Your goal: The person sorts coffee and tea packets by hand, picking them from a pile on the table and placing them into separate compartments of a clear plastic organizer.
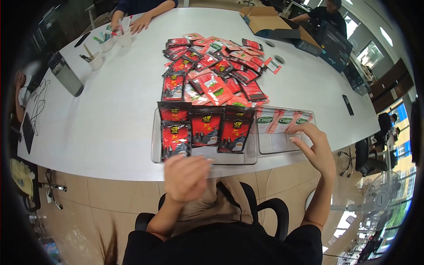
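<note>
1. You sit on a black chair (276, 207) at the near edge of a big white counter (110, 115).
2. Your left hand (187, 176) is at the near edge of the counter, just in front of the left tray (155, 150). It looks blurry and its fingers curl in. You cannot tell if they hold anything.
3. Your right hand (316, 148) is over the right side of the right tray (282, 148). Its fingers (300, 130) are spread wide and hold nothing. The tips touch the tray's far right corner, by the packets there.
4. Both trays are clear and sit side by side, touching or nearly so.
5. The left tray holds dark packets (205, 128), red and black. Three lie in a row at the back and one more sits in front on the left.
6. The right tray holds light packets (285, 120) with green labels, lined up along its far side.
7. Just behind the trays is a big pile (212, 75) of loose packets, mostly red.
8. A dark phone (347, 104) lies to the right, well apart from the pile.
9. Far away on the left stand white cups (96, 61) with sticks in them. Another person's hand (140, 23) rests near them.
10. Far away on the right is an open brown box (269, 22).
</note>
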A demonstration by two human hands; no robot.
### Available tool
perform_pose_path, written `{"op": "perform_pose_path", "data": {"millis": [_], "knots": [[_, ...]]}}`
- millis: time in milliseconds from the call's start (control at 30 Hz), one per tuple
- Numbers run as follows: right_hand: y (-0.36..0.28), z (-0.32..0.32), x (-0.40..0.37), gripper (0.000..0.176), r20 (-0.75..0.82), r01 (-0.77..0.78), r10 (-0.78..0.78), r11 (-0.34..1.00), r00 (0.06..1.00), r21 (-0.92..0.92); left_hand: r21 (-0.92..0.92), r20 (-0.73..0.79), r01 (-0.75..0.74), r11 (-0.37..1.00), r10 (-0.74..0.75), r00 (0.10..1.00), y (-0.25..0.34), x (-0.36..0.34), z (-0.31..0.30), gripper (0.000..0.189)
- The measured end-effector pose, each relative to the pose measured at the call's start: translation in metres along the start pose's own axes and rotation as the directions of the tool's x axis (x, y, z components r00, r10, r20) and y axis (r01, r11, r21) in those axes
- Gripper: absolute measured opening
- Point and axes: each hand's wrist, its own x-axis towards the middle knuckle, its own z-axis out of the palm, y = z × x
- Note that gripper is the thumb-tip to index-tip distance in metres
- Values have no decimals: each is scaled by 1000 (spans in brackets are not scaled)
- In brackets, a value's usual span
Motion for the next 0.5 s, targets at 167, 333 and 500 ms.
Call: {"op": "perform_pose_path", "data": {"millis": [167,333,500], "knots": [[-38,19,21,21,8,175,-175,985,985,6,-163,-283,181,970,-222,933,-38,-3,-31,30],[-99,71,39,34,134,446,-465,882,875,150,-577,-296,365,731,-604,740,-55,1,-47,27],[-135,108,46,53,343,407,-460,887,819,217,-710,-181,336,619,-621,763,-58,0,-52,39]]}}
